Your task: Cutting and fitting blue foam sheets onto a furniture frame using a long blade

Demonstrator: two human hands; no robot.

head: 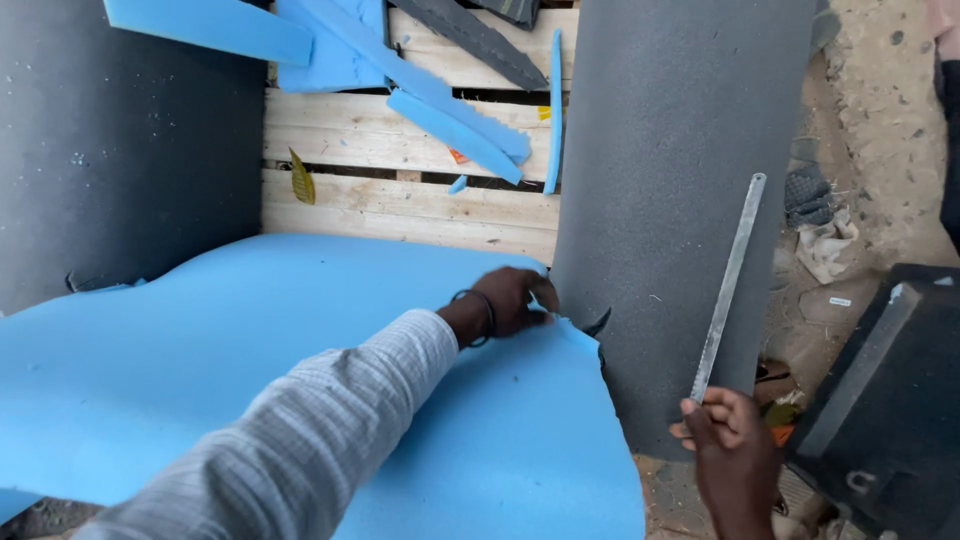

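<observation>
Left hand (512, 300) first: it reaches far out across the blue foam sheet (250, 360), fingers drawn together and pinching the sheet's ragged right edge, right where a small torn notch shows. A dark band sits on that wrist, and the pale striped sleeve (300, 440) runs back along the arm over the foam.

Over to the right hand (728, 425), low in the picture: fingers curled tight around the bottom end of a long metal ruler (730, 285). The ruler slants up and away to the right, lying across the grey foam sheet (670, 200), its top end near that sheet's right border.

The blue foam sheet spreads wide over the surface, covering the lower left of the view, its right edge touching the grey sheet's left edge beside the pinching fingers. The grey one stands as a tall strip running up out of view.

Beyond both, bare wooden slats (400, 205) of the surface show, scattered with blue foam offcuts (450, 125) and one dark grey strip (480, 40) up top. Another dark foam sheet (120, 140) fills the far left. On the right, sandy ground (885, 110) and a black boxy object (890, 400) just beside the ruler hand.
</observation>
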